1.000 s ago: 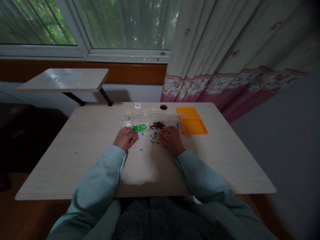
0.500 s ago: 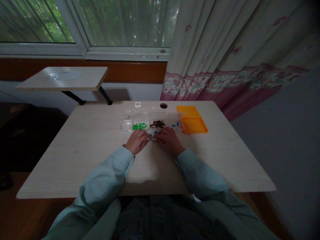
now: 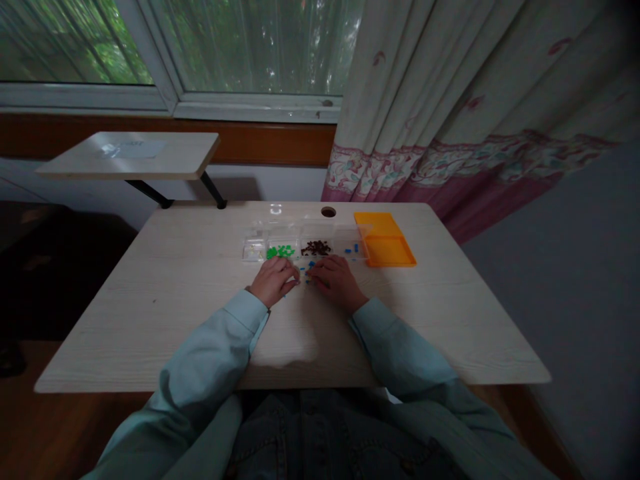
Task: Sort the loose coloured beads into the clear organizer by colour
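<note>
On the pale wooden table [image 3: 175,293], my left hand [image 3: 273,280] and my right hand [image 3: 334,280] rest close together, fingers curled over a small heap of loose blue and yellow beads [image 3: 305,271]. What either hand pinches is too small to make out. Just beyond the hands stands a clear plastic sorting box [image 3: 300,243] with several compartments. One compartment holds green beads [image 3: 280,252], another dark brown beads [image 3: 315,248], and one on the right a few blue beads [image 3: 351,249].
An orange lid [image 3: 384,240] lies right of the clear box. A round cable hole [image 3: 328,212] is at the table's far edge. A smaller side table [image 3: 130,155] stands at the back left under the window. A curtain [image 3: 450,113] hangs at the right.
My left hand has moved right, from beside the green compartment to the bead heap, and now nearly meets my right hand. The stray blue bead on the table is covered.
</note>
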Demonstrator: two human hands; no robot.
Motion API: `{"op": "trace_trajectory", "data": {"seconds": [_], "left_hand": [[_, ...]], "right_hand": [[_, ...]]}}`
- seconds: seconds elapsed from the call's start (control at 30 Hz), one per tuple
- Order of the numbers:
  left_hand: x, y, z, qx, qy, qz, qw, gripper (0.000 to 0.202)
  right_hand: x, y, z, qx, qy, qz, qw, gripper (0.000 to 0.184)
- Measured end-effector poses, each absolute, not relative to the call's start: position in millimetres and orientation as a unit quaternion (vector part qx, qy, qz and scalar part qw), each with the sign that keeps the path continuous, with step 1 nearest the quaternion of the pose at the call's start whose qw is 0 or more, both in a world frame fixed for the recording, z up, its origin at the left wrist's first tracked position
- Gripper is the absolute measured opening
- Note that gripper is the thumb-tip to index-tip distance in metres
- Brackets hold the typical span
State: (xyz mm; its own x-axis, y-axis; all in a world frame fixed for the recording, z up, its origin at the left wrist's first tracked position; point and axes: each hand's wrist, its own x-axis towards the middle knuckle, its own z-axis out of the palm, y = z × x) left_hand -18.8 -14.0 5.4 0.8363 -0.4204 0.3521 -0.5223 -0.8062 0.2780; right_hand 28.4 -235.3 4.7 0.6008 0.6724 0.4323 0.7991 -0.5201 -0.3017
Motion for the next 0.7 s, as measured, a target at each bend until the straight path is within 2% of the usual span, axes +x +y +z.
{"op": "trace_trajectory", "data": {"seconds": [0.27, 0.7], "left_hand": [[-18.1, -3.7, -1.2, 0.941, -0.243, 0.129, 0.195, 0.025], [-16.5, -6.4, -2.8, 0.941, -0.248, 0.129, 0.191, 0.016]], "right_hand": [[27.0, -234.4, 2.7, -0.849, -0.442, -0.146, 0.251, 0.016], [10.0, -218.6, 2.6, -0.821, -0.506, -0.13, 0.229, 0.015]]}}
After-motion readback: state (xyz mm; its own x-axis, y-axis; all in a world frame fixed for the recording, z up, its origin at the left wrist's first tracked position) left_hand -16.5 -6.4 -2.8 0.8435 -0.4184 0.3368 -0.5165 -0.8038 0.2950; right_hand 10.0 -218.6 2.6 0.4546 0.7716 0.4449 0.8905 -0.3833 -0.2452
